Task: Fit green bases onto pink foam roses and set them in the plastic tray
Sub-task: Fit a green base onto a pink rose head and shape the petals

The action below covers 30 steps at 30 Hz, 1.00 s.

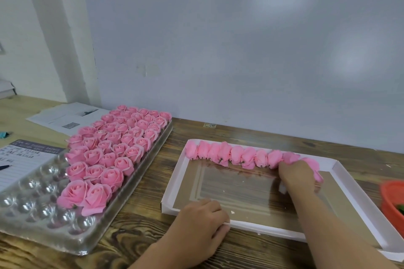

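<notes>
A clear plastic tray (43, 220) on the left holds several rows of pink foam roses (113, 148); its near-left cups are bare. A shallow white box (349, 183) lies right of it, with a row of pink roses (238, 155) on their sides along its far wall. My left hand (201, 223) grips the box's front edge. My right hand (295, 179) reaches into the box and touches the roses at the right end of the row. It is blurred and its fingers are hidden, so I cannot tell whether it holds one.
A red bowl (391, 199) with green pieces (401, 208) sits at the right edge of the wooden table. Papers (65, 118) and a lined notepad (19, 161) with a pen lie at the far left. A white board leans against the wall behind.
</notes>
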### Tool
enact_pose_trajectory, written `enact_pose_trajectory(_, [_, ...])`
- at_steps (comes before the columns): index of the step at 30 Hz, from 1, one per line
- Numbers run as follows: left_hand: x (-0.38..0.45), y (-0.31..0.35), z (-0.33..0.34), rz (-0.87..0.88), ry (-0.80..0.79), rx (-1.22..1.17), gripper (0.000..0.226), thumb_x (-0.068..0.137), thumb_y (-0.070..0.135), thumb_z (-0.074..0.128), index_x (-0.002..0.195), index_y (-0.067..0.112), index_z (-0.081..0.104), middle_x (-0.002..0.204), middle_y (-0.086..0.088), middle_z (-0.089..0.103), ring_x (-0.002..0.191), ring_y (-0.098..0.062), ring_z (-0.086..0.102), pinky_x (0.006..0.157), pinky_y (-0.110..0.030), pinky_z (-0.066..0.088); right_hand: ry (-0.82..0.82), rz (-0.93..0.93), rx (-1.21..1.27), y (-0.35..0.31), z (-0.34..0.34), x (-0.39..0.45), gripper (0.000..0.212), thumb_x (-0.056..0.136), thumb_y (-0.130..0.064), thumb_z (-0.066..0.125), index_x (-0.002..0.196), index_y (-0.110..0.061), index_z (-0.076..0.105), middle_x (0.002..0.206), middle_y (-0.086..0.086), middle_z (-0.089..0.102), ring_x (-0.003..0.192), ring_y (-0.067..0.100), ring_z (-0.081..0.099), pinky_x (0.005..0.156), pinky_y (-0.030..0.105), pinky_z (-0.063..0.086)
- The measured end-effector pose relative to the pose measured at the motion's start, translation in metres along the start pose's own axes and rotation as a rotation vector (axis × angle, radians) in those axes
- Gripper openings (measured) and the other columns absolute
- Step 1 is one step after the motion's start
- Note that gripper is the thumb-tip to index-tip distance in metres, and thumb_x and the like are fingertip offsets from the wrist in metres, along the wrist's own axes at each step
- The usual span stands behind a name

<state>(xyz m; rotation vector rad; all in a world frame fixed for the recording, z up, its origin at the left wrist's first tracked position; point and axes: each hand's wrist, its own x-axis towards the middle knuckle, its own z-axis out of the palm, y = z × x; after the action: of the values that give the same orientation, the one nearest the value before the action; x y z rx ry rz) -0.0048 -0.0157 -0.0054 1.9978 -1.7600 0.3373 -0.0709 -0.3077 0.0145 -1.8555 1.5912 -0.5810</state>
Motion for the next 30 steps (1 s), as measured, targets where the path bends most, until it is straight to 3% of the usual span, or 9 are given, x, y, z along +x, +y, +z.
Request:
enact_pose_trajectory(4, [0.000, 0.000, 0.000, -0.002, -0.002, -0.012, 0.009, 0.090, 0.036, 0.058, 0.084, 0.031, 0.063, 0.082, 0.017, 0.061, 0.075, -0.002, 0.057, 0.064, -0.018, 0.048, -0.070, 0.090, 0.257, 0.005, -0.018, -0.004, 0.026, 0.092, -0.019, 0.048, 0.110, -0.003, 0.058, 0.091, 0.016, 0.061, 0.084, 0.030, 0.062, 0.071, 0.029, 0.049])
enact_pose_trajectory(8, [0.001, 0.004, -0.002, -0.064, -0.049, -0.045, 0.019, 0.092, 0.037, 0.049, 0.092, 0.030, 0.066, 0.090, 0.015, 0.063, 0.083, -0.003, 0.058, 0.072, -0.020, 0.050, -0.293, 0.125, 0.761, 0.023, -0.043, -0.030, 0.005, 0.083, -0.015, 0.060, 0.087, -0.014, 0.059, 0.075, 0.005, 0.053, 0.065, 0.017, 0.052, 0.051, 0.026, 0.047])
enact_pose_trajectory(12, [0.007, 0.015, -0.009, -0.197, -0.049, -0.181, 0.038, 0.091, 0.045, 0.039, 0.107, 0.029, 0.069, 0.105, 0.019, 0.062, 0.100, 0.003, 0.053, 0.087, -0.013, 0.042, -0.546, 0.077, 0.910, 0.029, -0.060, -0.064, 0.012, 0.089, -0.018, 0.065, 0.100, -0.012, 0.062, 0.071, 0.001, 0.058, 0.061, 0.009, 0.055, 0.045, 0.018, 0.046])
enact_pose_trajectory(16, [0.034, 0.032, -0.017, -0.435, -0.091, -0.448, 0.068, 0.085, 0.074, 0.028, 0.126, 0.033, 0.063, 0.118, 0.025, 0.062, 0.109, 0.009, 0.053, 0.099, -0.019, 0.042, -0.751, -0.029, 1.051, 0.030, -0.063, -0.096, 0.024, 0.077, -0.022, 0.071, 0.098, -0.012, 0.064, 0.079, 0.001, 0.065, 0.068, 0.011, 0.062, 0.049, 0.020, 0.048])
enact_pose_trajectory(19, [0.061, 0.049, -0.015, -0.506, -0.162, -0.858, 0.072, 0.081, 0.081, 0.039, 0.130, 0.033, 0.062, 0.121, 0.020, 0.067, 0.113, 0.006, 0.058, 0.104, -0.027, 0.045, -0.862, -0.178, 1.027, 0.031, -0.057, -0.116, 0.039, 0.082, -0.026, 0.067, 0.114, -0.004, 0.065, 0.104, 0.006, 0.071, 0.090, 0.017, 0.063, 0.062, 0.023, 0.049])
enact_pose_trajectory(21, [0.074, 0.062, -0.012, -0.523, -0.158, -1.059, 0.066, 0.079, 0.080, 0.051, 0.129, 0.037, 0.060, 0.122, 0.020, 0.067, 0.114, 0.006, 0.060, 0.101, -0.023, 0.046, -0.854, -0.298, 0.934, 0.031, -0.054, -0.126, 0.032, 0.088, -0.030, 0.062, 0.115, -0.013, 0.070, 0.114, 0.008, 0.072, 0.101, 0.019, 0.066, 0.076, 0.028, 0.050])
enact_pose_trajectory(23, [0.082, 0.069, -0.008, -0.582, -0.117, -1.152, 0.065, 0.073, 0.074, 0.063, 0.126, 0.036, 0.059, 0.120, 0.017, 0.069, 0.111, 0.005, 0.063, 0.098, -0.022, 0.050, -0.764, -0.374, 0.866, 0.031, -0.053, -0.133, 0.023, 0.093, -0.025, 0.059, 0.109, -0.018, 0.072, 0.108, 0.009, 0.074, 0.103, 0.019, 0.069, 0.083, 0.030, 0.052])
enact_pose_trajectory(27, [0.091, 0.071, 0.004, -0.585, -0.041, -1.251, 0.043, 0.092, 0.036, 0.072, 0.125, 0.010, 0.063, 0.114, -0.007, 0.073, 0.110, -0.018, 0.068, 0.092, -0.031, 0.057, -0.581, -0.553, 0.681, 0.030, -0.053, -0.138, 0.023, 0.099, -0.011, 0.051, 0.112, -0.022, 0.067, 0.103, -0.003, 0.075, 0.100, 0.011, 0.069, 0.078, 0.019, 0.053])
enact_pose_trajectory(30, [0.091, 0.069, 0.003, -0.574, 0.051, -1.302, 0.022, 0.096, 0.027, 0.068, 0.116, 0.018, 0.068, 0.103, -0.006, 0.076, 0.100, -0.012, 0.071, 0.078, -0.022, 0.057, -0.534, -0.664, 0.585, 0.031, -0.054, -0.143, 0.027, 0.099, -0.014, 0.051, 0.114, -0.031, 0.064, 0.104, -0.012, 0.071, 0.096, 0.004, 0.065, 0.084, 0.020, 0.052])
